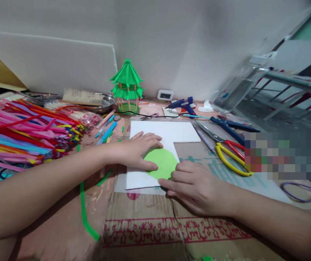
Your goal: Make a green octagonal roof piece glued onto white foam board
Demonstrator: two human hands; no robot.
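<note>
A light green round disc (162, 163), seemingly paper, lies flat on an L-shaped white board (155, 132). My left hand (135, 148) rests on the board with its fingers spread, thumb and fingertips touching the disc's left side and top. My right hand (196, 185) is at the disc's lower right edge, its fingers curled together and one fingertip down on the board near the front edge. What these fingers hold, if anything, is hidden. Under the board are a whitish sheet (120, 183) and brown cardboard (139, 210) with a red scroll border.
A green-roofed model pavilion (127, 81) stands at the back, near a small digital clock (165, 95) and a blue glue gun (182, 104). Pipe cleaners (30, 127) pile up at left. Scissors (231, 152) and dark blue pliers (227, 127) lie at right, beside a clear water container (234, 87).
</note>
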